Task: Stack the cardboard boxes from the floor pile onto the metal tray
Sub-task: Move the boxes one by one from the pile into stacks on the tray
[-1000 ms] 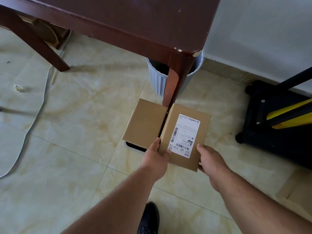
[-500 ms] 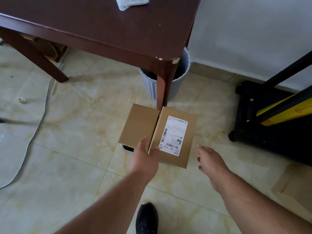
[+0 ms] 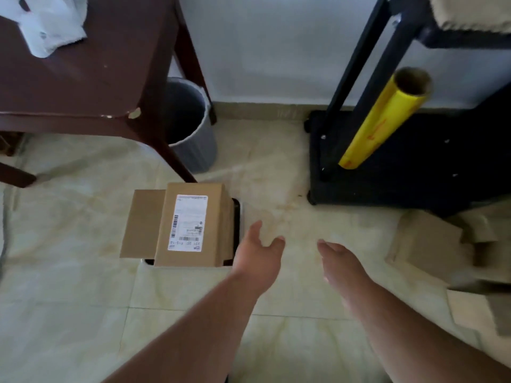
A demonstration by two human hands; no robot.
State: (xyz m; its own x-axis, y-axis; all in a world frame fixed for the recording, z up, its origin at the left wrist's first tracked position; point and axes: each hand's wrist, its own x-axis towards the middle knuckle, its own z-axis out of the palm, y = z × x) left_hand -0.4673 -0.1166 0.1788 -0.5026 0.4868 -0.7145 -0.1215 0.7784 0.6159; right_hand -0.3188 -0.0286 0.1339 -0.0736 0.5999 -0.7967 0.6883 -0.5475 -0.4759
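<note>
- We see two bare hands, both empty, over the tiled floor [image 3: 83, 313]: the left hand [image 3: 258, 254] has a loose, open grip with thumb and fingers spread, just right of the tray; the right hand [image 3: 341, 261] is relaxed, fingers nearly straight, touching nothing.
- On the metal tray [image 3: 238, 217], of which only a thin rim and dark inner edge show, we count two brown cardboard boxes: a labelled box [image 3: 193, 228] with a white barcode sticker, and a plain box [image 3: 142, 222] touching its left side. Both are flat-faced and matte.
- At the right, the floor pile [image 3: 425, 244] is blurred cardboard; we make out at least two boxes, no exact count.
- Farther off, one ribbed grey bin [image 3: 193, 145] stands behind a leg of the dark wooden worktop [image 3: 83, 87], which carries crumpled white plastic [image 3: 49, 26].
- Far right, one glossy yellow roll [image 3: 384, 117] with a cardboard core leans on a black cart [image 3: 414, 167].
</note>
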